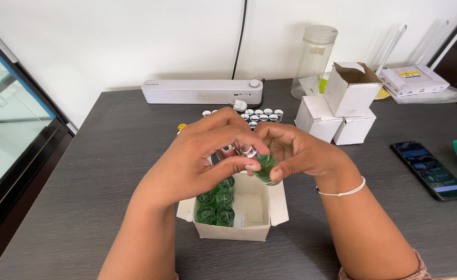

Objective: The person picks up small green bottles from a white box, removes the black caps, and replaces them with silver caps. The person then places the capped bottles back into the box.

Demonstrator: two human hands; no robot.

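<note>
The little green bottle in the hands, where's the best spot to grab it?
Probably the green glass body, pinched from the right side as the right hand does. It lies tilted with its silver cap toward the left hand, so the body is the freer part.

Both my forearms come up from the near edge of the counter and angle inward, so my hands meet over its middle. My left hand [197, 155] lies palm down, knuckles up, wrist nearly straight; its fingers [223, 129] arch forward and curl down at the tips, while the thumb [233, 167] stretches out sideways beneath them, pointing toward my other hand. My right hand [296, 150] is turned with its back to the right, wrist slightly bent, fingers [270, 132] bunched and curled inward. Its thumb [285, 171] runs along the underside. The fingertips of both hands pinch close together, almost touching. My arms are bare to the elbow.
</note>
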